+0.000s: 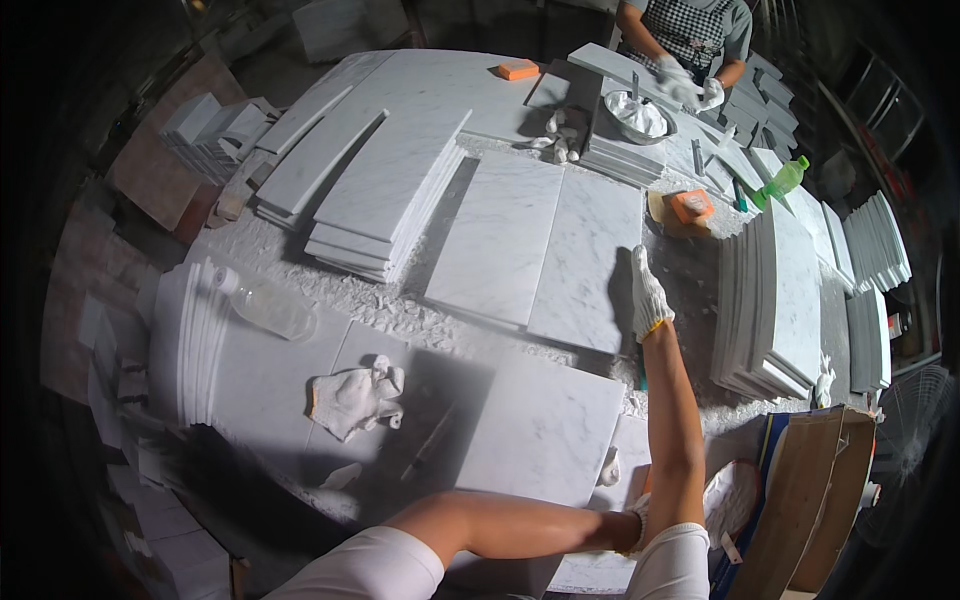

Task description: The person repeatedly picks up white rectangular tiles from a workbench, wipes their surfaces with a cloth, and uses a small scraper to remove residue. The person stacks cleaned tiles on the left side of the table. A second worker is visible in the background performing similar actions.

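My right hand (651, 295), in a white knitted glove with a yellow cuff, reaches forward with fingers stretched straight. It lies along the right edge of a grey-veined white marble tile (590, 265), and a second marble tile (497, 235) sits against that one's left side. My left forearm crosses beneath the right one. Only the gloved wrist of my left hand (638, 522) shows, so its fingers are hidden behind my right arm. Near it is a larger marble tile (540, 425) close to me.
Stacked marble slabs (770, 310) stand at right, more slabs (385, 200) at left. A loose glove (358, 398), clear bottle (270, 305), green bottle (785, 180) and metal bowl (640, 120) lie around. A cardboard box (825, 500) is near right; a gloved co-worker (690, 60) stands across.
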The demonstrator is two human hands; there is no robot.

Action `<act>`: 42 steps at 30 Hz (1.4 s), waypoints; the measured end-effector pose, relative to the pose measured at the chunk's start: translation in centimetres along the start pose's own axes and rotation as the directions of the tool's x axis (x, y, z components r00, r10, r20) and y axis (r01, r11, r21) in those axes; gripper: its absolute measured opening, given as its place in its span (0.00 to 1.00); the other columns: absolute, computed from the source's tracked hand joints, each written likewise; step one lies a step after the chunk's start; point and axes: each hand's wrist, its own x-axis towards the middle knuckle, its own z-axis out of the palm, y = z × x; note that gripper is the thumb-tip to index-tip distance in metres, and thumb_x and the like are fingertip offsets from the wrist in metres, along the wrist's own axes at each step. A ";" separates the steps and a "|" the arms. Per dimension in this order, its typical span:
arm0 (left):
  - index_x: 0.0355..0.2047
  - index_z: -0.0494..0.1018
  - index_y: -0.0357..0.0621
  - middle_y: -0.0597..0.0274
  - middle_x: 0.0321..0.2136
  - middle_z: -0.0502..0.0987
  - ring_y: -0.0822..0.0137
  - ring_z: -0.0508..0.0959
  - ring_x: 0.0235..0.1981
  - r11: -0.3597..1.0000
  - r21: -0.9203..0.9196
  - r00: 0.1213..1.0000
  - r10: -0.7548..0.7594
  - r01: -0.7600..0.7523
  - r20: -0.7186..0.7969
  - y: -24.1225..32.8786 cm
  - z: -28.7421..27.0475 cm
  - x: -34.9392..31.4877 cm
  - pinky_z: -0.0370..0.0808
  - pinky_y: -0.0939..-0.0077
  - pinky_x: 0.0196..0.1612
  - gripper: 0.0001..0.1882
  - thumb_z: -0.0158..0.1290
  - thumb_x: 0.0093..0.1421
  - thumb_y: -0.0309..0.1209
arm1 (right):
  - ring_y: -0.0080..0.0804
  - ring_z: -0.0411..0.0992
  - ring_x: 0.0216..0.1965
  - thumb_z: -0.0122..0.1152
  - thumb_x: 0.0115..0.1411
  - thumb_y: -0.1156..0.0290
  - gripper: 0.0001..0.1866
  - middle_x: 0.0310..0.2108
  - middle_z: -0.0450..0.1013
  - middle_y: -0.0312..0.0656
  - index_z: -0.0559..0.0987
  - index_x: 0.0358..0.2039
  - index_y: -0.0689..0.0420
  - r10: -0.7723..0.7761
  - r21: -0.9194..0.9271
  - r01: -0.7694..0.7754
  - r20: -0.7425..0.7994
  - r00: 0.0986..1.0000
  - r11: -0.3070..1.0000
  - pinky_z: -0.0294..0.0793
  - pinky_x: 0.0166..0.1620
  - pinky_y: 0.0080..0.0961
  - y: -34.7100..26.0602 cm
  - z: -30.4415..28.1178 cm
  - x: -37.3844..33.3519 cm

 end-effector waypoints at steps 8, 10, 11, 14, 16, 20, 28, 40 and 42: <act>0.36 0.88 0.53 0.64 0.31 0.86 0.59 0.86 0.36 1.000 0.013 1.000 -0.009 0.009 0.009 -0.1 -0.6 0.1 0.75 0.59 0.34 0.13 0.60 0.49 0.34 | 0.18 0.68 0.26 0.55 0.69 0.37 0.30 0.29 0.74 0.27 0.82 0.53 0.50 0.007 0.036 -0.009 0.073 0.997 0.999 0.68 0.27 0.19 0.4 -0.6 1.0; 0.36 0.88 0.52 0.63 0.31 0.86 0.58 0.86 0.36 1.000 0.020 1.000 -0.010 0.010 0.007 -0.2 -0.7 0.2 0.75 0.59 0.34 0.13 0.60 0.49 0.34 | 0.18 0.68 0.26 0.55 0.69 0.37 0.29 0.28 0.74 0.27 0.82 0.53 0.48 0.011 0.069 -0.020 0.130 0.991 0.997 0.68 0.27 0.19 0.8 -0.8 1.5; 0.36 0.88 0.52 0.63 0.32 0.86 0.58 0.86 0.36 1.000 0.023 1.000 -0.013 0.013 0.007 -0.2 -0.8 0.1 0.75 0.59 0.34 0.13 0.60 0.49 0.34 | 0.18 0.68 0.26 0.55 0.69 0.37 0.28 0.28 0.74 0.27 0.82 0.52 0.48 0.017 0.080 -0.026 0.120 0.993 0.996 0.67 0.27 0.19 1.1 -1.0 1.8; 0.36 0.88 0.52 0.63 0.32 0.86 0.58 0.86 0.36 0.999 0.027 1.000 -0.019 0.018 0.006 -0.2 -1.0 0.3 0.75 0.58 0.34 0.13 0.60 0.49 0.34 | 0.18 0.67 0.26 0.55 0.70 0.39 0.25 0.26 0.73 0.27 0.82 0.48 0.47 -0.003 0.110 -0.010 0.120 0.993 0.994 0.67 0.26 0.19 2.2 -1.6 3.4; 0.36 0.88 0.52 0.63 0.32 0.86 0.58 0.86 0.36 0.999 0.028 1.000 -0.020 0.020 0.007 -0.1 -1.1 0.4 0.75 0.58 0.34 0.13 0.60 0.49 0.34 | 0.18 0.67 0.25 0.55 0.70 0.41 0.22 0.25 0.72 0.27 0.82 0.45 0.46 0.018 0.107 -0.031 0.117 0.993 0.994 0.66 0.25 0.19 3.1 -2.4 5.0; 0.36 0.88 0.52 0.63 0.32 0.86 0.58 0.86 0.36 0.999 0.033 1.000 -0.020 0.020 0.007 0.0 -1.4 0.8 0.75 0.58 0.34 0.14 0.60 0.49 0.34 | 0.18 0.65 0.22 0.53 0.72 0.43 0.19 0.22 0.70 0.27 0.81 0.37 0.43 0.069 0.224 -0.088 0.089 0.994 0.971 0.63 0.22 0.21 5.3 -3.8 9.2; 0.36 0.88 0.52 0.63 0.32 0.87 0.58 0.86 0.36 0.998 0.051 1.000 -0.022 0.022 -0.005 0.4 -1.9 1.5 0.75 0.58 0.34 0.14 0.60 0.49 0.34 | 0.23 0.69 0.28 0.49 0.75 0.45 0.22 0.28 0.72 0.31 0.81 0.48 0.49 -0.048 0.225 -0.047 0.396 0.917 0.973 0.70 0.29 0.23 2.6 -4.2 7.1; 0.38 0.87 0.49 0.57 0.36 0.87 0.54 0.87 0.40 0.991 0.128 0.989 -0.060 0.043 0.134 1.9 -7.4 0.5 0.78 0.56 0.38 0.14 0.59 0.51 0.35 | 0.22 0.75 0.39 0.50 0.74 0.46 0.29 0.44 0.78 0.36 0.77 0.57 0.60 -0.315 -0.293 0.303 0.007 0.949 0.907 0.76 0.42 0.23 -10.6 5.7 -2.3; 0.38 0.87 0.49 0.56 0.37 0.87 0.54 0.87 0.41 0.992 0.107 0.992 -0.082 0.072 0.093 1.8 -7.3 0.7 0.80 0.56 0.40 0.14 0.59 0.53 0.35 | 0.24 0.75 0.40 0.50 0.75 0.49 0.27 0.46 0.77 0.37 0.76 0.59 0.59 -0.481 -0.428 0.512 0.188 0.857 0.745 0.77 0.43 0.23 -11.2 7.6 -2.2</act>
